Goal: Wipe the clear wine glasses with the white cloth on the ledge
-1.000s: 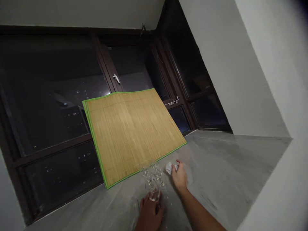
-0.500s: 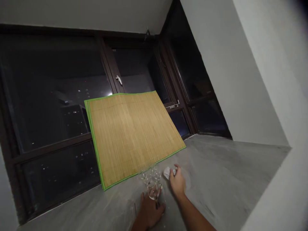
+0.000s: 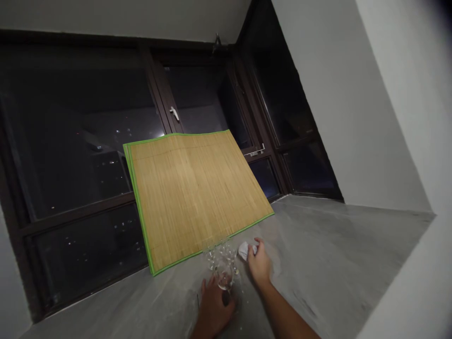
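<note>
Clock positions from view centre. Toward 7: bamboo mat (image 3: 199,197), green-edged, standing against dark-framed windows (image 3: 81,113). At 10: pale window handle (image 3: 174,113). At 8: small lights (image 3: 122,226) beyond glass. At 2: pale wall (image 3: 356,103). At 4: grey sill (image 3: 339,249).

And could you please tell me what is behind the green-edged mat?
Behind the green-edged mat, dark window panes and a brown window frame show past its edges, with a white handle above its top. Whatever the mat itself covers cannot be seen.
</note>
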Demonstrator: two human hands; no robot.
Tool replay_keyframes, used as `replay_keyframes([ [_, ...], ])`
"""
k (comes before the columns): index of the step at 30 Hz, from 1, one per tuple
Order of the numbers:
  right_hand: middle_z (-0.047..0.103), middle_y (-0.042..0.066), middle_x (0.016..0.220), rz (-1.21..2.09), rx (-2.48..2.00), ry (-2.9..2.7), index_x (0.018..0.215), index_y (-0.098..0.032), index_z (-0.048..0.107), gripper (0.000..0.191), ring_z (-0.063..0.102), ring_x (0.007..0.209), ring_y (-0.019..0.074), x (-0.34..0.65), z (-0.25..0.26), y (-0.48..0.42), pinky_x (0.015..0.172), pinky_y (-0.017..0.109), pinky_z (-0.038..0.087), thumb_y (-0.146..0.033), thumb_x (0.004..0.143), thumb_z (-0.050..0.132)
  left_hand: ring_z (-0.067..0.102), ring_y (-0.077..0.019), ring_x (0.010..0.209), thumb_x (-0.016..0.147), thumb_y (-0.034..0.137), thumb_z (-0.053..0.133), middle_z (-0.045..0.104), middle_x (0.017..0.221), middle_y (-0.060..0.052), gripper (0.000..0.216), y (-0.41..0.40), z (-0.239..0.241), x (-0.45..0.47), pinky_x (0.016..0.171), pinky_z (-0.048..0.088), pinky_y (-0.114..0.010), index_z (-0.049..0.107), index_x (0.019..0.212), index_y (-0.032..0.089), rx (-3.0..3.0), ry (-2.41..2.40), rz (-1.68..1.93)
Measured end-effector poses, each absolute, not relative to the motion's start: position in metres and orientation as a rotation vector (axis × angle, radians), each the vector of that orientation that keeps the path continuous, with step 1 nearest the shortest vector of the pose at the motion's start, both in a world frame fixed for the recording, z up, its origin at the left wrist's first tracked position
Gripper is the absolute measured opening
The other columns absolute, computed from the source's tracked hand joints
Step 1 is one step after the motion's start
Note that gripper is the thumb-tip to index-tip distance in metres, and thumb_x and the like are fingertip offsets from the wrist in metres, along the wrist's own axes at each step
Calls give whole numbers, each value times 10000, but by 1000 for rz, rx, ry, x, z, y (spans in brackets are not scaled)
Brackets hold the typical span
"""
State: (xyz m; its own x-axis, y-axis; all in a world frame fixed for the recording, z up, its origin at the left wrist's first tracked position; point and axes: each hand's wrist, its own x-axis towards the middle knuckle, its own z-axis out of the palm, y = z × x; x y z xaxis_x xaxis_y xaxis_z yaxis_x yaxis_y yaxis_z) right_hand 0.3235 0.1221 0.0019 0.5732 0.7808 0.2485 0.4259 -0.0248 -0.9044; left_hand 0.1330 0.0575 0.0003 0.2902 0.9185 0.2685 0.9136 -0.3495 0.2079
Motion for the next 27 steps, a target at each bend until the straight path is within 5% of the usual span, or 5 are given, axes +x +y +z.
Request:
replay_keyframes([
  [6,718,73,909,357,-1662,-1025,1372,-180,452,442,689,834,253,324,4,121,707,293,425,-366,976,395,495,-299,1306,777,451,613,606,1361,-55,451,50,7,128,1175,256,-487,674,1197,300,2509,1793,733],
  [10,719,67,921,356,-1670,-1032,1375,-185,446,439,690,838,247,325,2,122,703,288,420,-368,979,394,597,-251,1097,722,450,679,640,1154,-75,327,46,10,127,1000,441,-366,690,968,235,2502,1779,902],
  [21,716,72,958,344,-1674,-1033,1370,-186,449,443,687,871,248,326,2,122,721,291,424,-370,972,386,600,-245,1004,722,429,685,658,1003,-48,235,48,8,129,975,404,-385,703,861,240,2503,1781,917],
  [27,710,64,931,349,-1665,-1053,1366,-181,451,441,683,854,242,326,1,122,704,287,422,-370,974,380,579,-260,985,656,549,724,617,982,-70,378,45,13,132,899,437,-367,721,854,226,2420,2017,961],
])
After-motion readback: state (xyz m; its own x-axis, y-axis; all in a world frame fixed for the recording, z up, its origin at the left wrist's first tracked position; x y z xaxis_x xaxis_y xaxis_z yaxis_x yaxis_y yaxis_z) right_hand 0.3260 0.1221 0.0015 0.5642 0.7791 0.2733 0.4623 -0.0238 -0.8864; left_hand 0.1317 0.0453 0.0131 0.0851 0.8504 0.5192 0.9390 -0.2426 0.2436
